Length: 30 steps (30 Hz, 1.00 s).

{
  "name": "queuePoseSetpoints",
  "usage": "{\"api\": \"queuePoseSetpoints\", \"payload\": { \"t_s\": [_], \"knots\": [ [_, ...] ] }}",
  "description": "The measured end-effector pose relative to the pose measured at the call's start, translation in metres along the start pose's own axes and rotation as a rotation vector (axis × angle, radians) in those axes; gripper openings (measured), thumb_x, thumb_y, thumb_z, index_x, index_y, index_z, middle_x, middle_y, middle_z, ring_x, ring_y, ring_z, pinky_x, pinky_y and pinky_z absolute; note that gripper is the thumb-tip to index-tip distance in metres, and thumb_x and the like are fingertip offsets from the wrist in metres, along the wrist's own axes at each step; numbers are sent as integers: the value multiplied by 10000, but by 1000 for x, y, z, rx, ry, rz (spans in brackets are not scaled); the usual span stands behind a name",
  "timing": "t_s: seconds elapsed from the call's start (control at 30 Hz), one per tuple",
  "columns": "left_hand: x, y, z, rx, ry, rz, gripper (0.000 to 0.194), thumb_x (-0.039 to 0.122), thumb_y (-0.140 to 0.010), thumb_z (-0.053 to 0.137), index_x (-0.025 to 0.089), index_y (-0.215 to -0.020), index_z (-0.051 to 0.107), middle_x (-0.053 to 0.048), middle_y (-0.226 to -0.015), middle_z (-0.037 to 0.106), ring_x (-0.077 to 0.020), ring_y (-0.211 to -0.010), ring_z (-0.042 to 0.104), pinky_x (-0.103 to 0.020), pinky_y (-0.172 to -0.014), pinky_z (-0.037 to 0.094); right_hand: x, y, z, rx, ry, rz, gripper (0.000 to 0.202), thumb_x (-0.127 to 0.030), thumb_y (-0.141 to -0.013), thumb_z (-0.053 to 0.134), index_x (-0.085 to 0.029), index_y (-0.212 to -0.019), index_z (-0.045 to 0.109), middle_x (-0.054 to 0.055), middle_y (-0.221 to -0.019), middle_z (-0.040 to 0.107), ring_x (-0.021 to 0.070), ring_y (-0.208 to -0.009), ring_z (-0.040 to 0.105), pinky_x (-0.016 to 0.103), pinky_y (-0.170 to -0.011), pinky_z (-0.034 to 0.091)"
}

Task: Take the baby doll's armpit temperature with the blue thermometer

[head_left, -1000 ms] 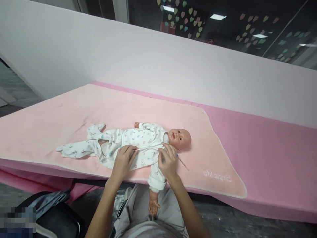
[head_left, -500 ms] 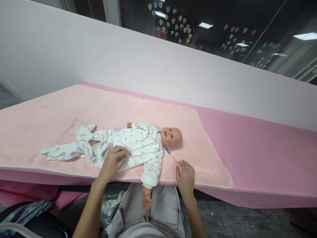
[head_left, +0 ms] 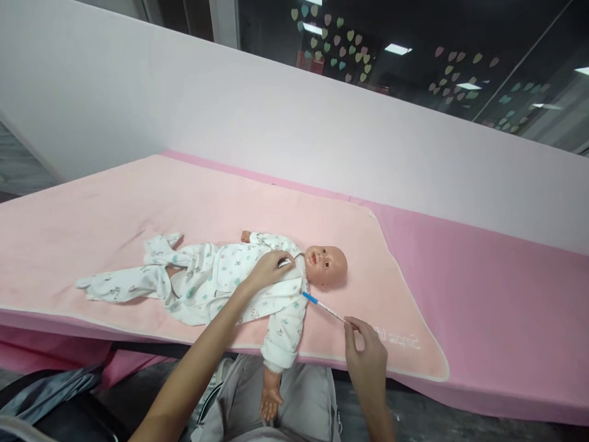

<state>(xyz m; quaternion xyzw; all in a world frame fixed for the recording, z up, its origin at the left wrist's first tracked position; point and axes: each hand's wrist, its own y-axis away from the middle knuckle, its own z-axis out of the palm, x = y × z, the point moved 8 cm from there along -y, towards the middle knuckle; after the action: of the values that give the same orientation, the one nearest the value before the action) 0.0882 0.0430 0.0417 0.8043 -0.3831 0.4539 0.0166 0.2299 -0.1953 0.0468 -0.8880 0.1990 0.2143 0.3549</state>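
A baby doll (head_left: 327, 268) in a white patterned shirt (head_left: 284, 319) and trousers lies on its back, head to the right, one arm over the table's near edge. My left hand (head_left: 271, 268) is over its upper chest near the collar, fingers closed on a bit of the shirt's white cloth. In a pinch, my right hand (head_left: 367, 350) grips the far end of a thin thermometer (head_left: 327, 309). Its blue end points left and rests by the doll's collar, below the chin.
Beneath the doll is a peach mat (head_left: 221, 196) with a pale border, on a pink-covered table (head_left: 497, 307). A white wall (head_left: 276, 116) rises behind it, with dark glass and heart stickers above. A black seat with a dark cloth (head_left: 55, 396) stands at the lower left.
My left hand has moved right and up from the doll's belly to its upper chest. My right hand has shifted slightly right and down with the thermometer. The view has shifted a little.
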Motion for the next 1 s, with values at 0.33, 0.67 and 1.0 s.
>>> {"api": "queuePoseSetpoints", "payload": {
  "t_s": [0.33, 0.67, 1.0],
  "knots": [
    [-59, 14, -32, 439, 841, -408, 377, 473, -637, 718, 152, -834, 691, -64, -908, 684, -212, -881, 603, -322, -812, 458, -111, -96, 89, -21, 143, -539, 214, -142, -888, 434, -180, -759, 600, 56, -695, 635, 205, -707, 574, 345, -716, 410],
    [-39, 3, -26, 109, 721, -315, 288, 452, -690, 668, 167, -703, 634, -22, -710, 638, -178, -707, 582, -289, -684, 436, -136, -113, 184, -331, 381, -544, 156, -86, -873, 444, -155, -842, 580, 90, -773, 630, 216, -725, 541, 351, -675, 350],
    [-71, -38, -57, 139, -688, -329, 418, 391, -884, 346, 109, -911, 654, -174, -1031, 651, -298, -1058, 554, -427, -949, 343, -118, -55, 126, -235, 192, -801, 222, -62, -793, 505, -201, -879, 655, 60, -863, 620, 209, -874, 507, 466, -983, 307]
  ]
}}
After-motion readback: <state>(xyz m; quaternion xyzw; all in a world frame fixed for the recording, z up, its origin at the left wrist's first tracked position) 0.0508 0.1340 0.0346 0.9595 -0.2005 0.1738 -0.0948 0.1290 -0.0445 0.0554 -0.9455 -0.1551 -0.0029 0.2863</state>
